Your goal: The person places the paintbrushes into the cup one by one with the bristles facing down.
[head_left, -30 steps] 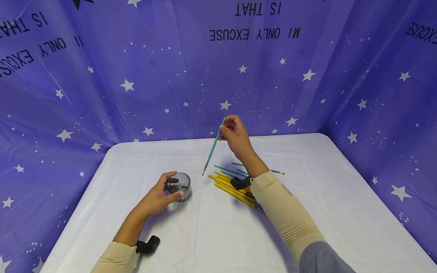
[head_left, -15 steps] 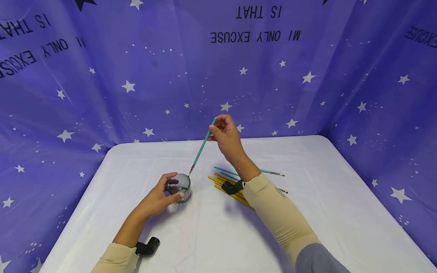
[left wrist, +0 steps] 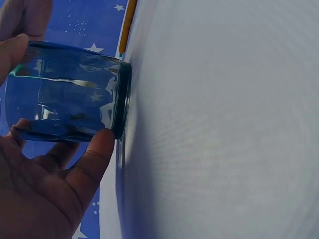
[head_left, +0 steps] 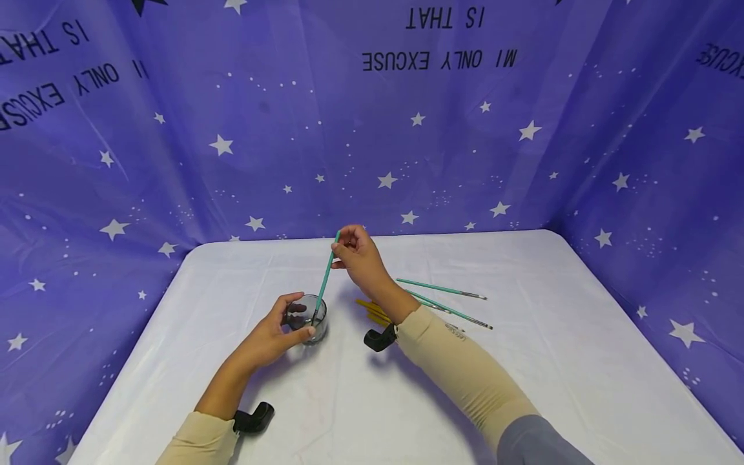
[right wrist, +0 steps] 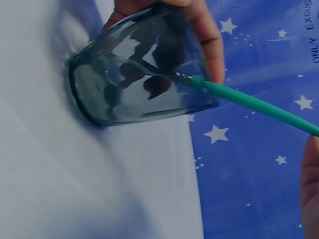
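In the head view my left hand (head_left: 267, 336) holds a tinted glass cup (head_left: 318, 330) around its side, the cup upright on the table. My right hand (head_left: 363, 261) pinches a green-handled paintbrush (head_left: 327, 274) near the top of its handle. The brush slants down into the cup, bristles inside, as the right wrist view shows through the glass wall (right wrist: 94, 94). In the left wrist view the brush tip (left wrist: 82, 82) appears within the cup, and fingers (left wrist: 92, 159) rest along the glass.
Right of the cup lie several yellow brushes (head_left: 374, 312), partly hidden by my right arm. More green brushes (head_left: 442, 287) lie beyond the forearm. The white-covered table (head_left: 360, 400) backs onto a purple starry cloth (head_left: 325, 142).
My right hand has moved left and then down, carrying the green paintbrush from over the table into the cup. The left hand and cup have stayed in place.
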Tool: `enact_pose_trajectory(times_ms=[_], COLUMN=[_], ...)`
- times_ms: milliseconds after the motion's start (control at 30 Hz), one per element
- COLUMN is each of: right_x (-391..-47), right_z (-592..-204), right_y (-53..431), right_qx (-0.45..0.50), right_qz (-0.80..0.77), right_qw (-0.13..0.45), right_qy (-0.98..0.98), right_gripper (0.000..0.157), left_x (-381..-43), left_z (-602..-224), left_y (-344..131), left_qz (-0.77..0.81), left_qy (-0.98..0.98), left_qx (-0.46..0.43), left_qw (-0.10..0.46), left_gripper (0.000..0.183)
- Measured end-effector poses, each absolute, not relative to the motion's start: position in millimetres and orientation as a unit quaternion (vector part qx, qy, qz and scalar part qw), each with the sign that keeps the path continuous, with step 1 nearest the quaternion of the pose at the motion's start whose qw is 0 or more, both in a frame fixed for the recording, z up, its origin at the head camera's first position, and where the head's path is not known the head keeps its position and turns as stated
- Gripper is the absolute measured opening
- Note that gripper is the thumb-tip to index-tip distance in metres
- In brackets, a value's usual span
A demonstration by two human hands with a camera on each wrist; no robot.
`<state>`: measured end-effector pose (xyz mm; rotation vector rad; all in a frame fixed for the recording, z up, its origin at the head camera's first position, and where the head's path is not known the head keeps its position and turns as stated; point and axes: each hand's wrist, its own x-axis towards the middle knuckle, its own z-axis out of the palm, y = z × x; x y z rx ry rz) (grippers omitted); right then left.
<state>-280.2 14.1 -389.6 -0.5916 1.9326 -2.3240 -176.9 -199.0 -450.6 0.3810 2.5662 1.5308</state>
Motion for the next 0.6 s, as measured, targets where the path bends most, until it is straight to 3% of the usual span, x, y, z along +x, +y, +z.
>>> enact_pose_trajectory(times_ms=[600], right_x=[-284.4], right_z=[-409.3], right_y=[-7.9], right_qx=[-0.19], right_qz=[-0.731], right_qw=[0.082], right_qy=[0.651], right_gripper=[0.027], left_x=[-177.1], left_z=[-450.6], left_y=[-197.3], left_qz=[0.515], left_qy=[0.846], left_qx=[0.121], left_qw=[0.063], left_gripper=[0.078])
